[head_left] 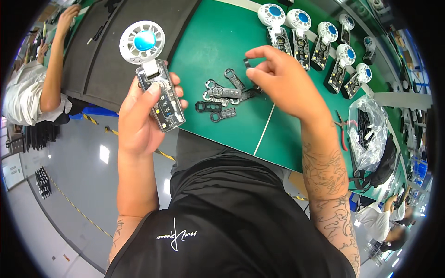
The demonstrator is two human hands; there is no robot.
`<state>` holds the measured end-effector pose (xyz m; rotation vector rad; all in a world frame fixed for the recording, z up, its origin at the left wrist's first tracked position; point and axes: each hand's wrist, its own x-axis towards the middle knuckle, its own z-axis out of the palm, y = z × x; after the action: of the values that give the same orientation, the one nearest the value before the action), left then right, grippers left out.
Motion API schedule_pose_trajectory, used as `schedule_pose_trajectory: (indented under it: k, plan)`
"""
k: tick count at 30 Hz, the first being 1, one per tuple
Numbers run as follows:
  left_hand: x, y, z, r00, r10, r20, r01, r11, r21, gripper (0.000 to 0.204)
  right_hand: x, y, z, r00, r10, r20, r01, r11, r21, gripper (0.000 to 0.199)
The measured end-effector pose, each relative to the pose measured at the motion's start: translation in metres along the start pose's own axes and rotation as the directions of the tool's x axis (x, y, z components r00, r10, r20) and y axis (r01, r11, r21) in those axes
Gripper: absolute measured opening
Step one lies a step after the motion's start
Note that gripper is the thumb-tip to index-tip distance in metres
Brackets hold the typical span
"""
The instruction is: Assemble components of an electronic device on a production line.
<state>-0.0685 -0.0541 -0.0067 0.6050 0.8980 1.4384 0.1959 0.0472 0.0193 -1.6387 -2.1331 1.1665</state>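
Observation:
My left hand [136,118] is wrapped round the clear body of a small handheld fan [169,118]. The fan's white round head with a blue centre points away from me, and my thumb lies on the body's front. My right hand [285,85] is raised over the green table, pinching a small dark piece [247,63] between thumb and forefinger; its exact kind is too small to make out. Between my hands lies a loose pile of dark and grey plates [209,107], each with a ring at one end. The right-hand end of the pile is partly hidden by my right hand.
Several similar fans [320,48] lie at the far right of the table [204,41]. Red-handled pliers [343,139] and a clear plastic bag [368,153] of dark parts are nearer on the right. A dark conveyor belt [106,55] runs at left, beside another person's arm [53,78].

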Motion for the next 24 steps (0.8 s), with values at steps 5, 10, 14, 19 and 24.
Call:
schedule_pose_trajectory:
  k: [5, 10, 14, 19, 24]
  plan:
    - [-0.005, -0.001, 0.020, 0.975, -0.203, 0.093, 0.214, 0.967, -0.136, 0.071, -0.024, 0.032, -0.005, 0.969, -0.239, 0.056, 0.031, 0.345, 0.938, 0.040]
    - [0.005, -0.017, 0.035, 0.928, -0.155, 0.339, 0.111, 0.983, 0.145, 0.082, -0.050, 0.039, 0.010, 0.966, -0.256, -0.046, 0.042, -0.022, 0.999, 0.042]
    - [0.008, -0.035, 0.074, 0.895, -0.242, 0.374, 0.162, 0.959, 0.233, 0.078, -0.061, 0.037, 0.017, 0.961, -0.215, -0.173, 0.215, 0.194, 0.957, 0.041]
    - [0.008, -0.060, 0.088, 0.905, -0.075, 0.419, -0.088, 0.930, 0.358, 0.072, -0.077, 0.014, 0.023, 0.956, -0.057, -0.287, 0.261, 0.610, 0.748, 0.038]
    - [0.010, -0.063, 0.104, 0.933, 0.006, 0.361, -0.230, 0.781, 0.581, 0.067, -0.070, 0.014, 0.041, 0.832, -0.133, -0.539, 0.409, 0.803, 0.433, 0.039]
